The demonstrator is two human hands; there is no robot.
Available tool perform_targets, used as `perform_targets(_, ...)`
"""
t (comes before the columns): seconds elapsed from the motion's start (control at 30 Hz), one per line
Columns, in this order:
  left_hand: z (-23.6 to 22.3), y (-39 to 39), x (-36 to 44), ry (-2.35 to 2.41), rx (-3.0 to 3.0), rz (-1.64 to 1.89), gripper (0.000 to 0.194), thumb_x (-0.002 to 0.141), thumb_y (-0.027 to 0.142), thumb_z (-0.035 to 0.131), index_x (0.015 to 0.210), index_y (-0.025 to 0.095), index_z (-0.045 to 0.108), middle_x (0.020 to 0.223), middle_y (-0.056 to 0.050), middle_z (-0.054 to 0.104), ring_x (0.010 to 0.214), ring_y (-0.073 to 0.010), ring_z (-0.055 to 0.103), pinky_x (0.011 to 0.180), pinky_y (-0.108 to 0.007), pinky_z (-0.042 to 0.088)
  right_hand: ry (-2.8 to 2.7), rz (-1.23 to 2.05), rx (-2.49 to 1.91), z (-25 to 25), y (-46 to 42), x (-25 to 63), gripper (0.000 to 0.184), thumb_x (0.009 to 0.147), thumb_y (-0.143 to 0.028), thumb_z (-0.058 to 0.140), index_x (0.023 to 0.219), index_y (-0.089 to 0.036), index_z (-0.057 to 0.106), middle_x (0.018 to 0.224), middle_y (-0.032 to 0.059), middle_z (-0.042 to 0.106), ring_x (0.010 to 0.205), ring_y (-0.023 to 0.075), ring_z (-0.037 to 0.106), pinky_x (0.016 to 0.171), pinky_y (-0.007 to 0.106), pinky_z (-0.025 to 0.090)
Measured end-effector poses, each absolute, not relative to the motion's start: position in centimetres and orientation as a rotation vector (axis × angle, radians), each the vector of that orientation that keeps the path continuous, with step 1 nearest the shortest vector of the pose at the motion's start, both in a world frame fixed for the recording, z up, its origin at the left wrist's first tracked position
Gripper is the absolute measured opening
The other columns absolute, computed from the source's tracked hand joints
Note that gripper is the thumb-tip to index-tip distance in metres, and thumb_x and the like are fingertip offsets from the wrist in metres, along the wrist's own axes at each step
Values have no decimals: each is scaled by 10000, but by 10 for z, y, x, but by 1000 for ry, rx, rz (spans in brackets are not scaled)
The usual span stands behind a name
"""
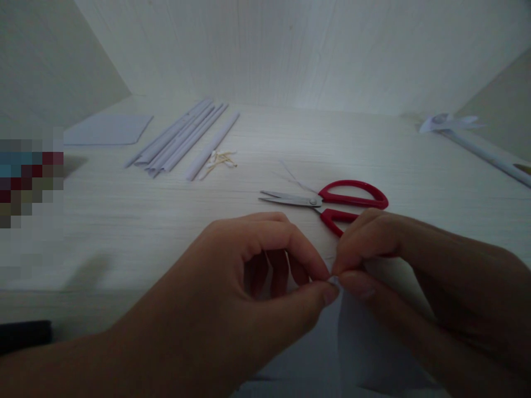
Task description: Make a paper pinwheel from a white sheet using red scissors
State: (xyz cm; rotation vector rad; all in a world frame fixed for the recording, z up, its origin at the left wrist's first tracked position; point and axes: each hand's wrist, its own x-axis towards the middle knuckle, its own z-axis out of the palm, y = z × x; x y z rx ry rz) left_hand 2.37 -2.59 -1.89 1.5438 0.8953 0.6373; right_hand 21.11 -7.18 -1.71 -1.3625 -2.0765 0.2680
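Observation:
My left hand (219, 287) and my right hand (435, 260) meet at the near middle, thumb and forefinger closed in a pinch on each. Between the fingertips shows a small white bit at the upper edge of a sheet of paper (311, 348), which hangs below them. Most of the sheet is covered by my hands. Just beyond my fingers lies a pair of scissors (313, 202) with red handles, blades slightly apart and pointing left. My right hand partly covers its nearer handle. Thin pale strands (292, 176) lie beside the scissors.
Several rolled paper tubes (182, 135) lie at the back left, with a few cotton swabs (219, 160) by the nearest. Farther left is flat paper (110, 130). A paper pinwheel-like piece on a tube (485, 149) lies far right. A dark object (25, 334) sits near left.

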Motion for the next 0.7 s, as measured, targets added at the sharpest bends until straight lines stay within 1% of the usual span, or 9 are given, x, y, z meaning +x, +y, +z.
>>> perform_targets(0.13, -18, -26, 25, 944, 1528, 642, 93, 735, 260, 684, 654, 221, 662, 548, 58, 573, 481, -75, 482, 401, -150, 374, -2021, 196, -1458, -18, -74, 208, 330, 966, -500, 424, 811, -284, 620, 733, -21, 653, 572, 117, 600, 451, 191, 501)
perform_targets(0.2, -17, -26, 25, 907, 1534, 656, 81, 717, 240, 692, 645, 219, 662, 552, 60, 585, 472, -70, 478, 393, -149, 365, -2036, 210, -1420, -17, -74, 207, 336, 966, -508, 417, 813, -291, 621, 741, -21, 655, 580, 122, 606, 451, 192, 504)
perform_targets(0.27, -16, -26, 26, 892, 1532, 655, 87, 707, 229, 703, 633, 217, 659, 547, 62, 583, 466, -67, 474, 388, -145, 360, -2050, 233, -1370, -17, -74, 208, 327, 959, -516, 433, 807, -296, 620, 749, -24, 658, 602, 127, 617, 452, 191, 507)
perform_targets(0.43, -7, -30, 25, 1000, 1505, 595, 116, 736, 211, 709, 638, 212, 648, 555, 60, 555, 506, -72, 484, 426, -139, 381, -2044, 247, -1380, -18, -74, 207, 297, 942, -505, 485, 791, -287, 619, 770, -24, 661, 643, 133, 626, 477, 195, 525)
perform_targets(0.5, -4, -32, 26, 1044, 1493, 569, 130, 729, 201, 718, 623, 207, 643, 545, 60, 537, 507, -70, 473, 429, -141, 370, -2045, 261, -1367, -18, -75, 207, 296, 941, -494, 494, 773, -283, 614, 744, -28, 652, 629, 128, 618, 474, 194, 521)
perform_targets(0.6, -3, -32, 27, 1073, 1463, 557, 148, 722, 200, 729, 603, 202, 641, 534, 60, 532, 507, -66, 469, 435, -138, 365, -2007, 249, -1381, -17, -75, 208, 310, 940, -492, 498, 751, -275, 613, 715, -18, 640, 596, 130, 607, 426, 201, 488)
perform_targets(0.7, -9, -28, 27, 956, 1457, 624, 138, 684, 186, 732, 574, 205, 651, 500, 64, 533, 460, -61, 456, 392, -131, 343, -2021, 237, -1390, -16, -75, 209, 331, 934, -507, 499, 741, -268, 624, 703, -1, 638, 568, 139, 594, 404, 220, 464)
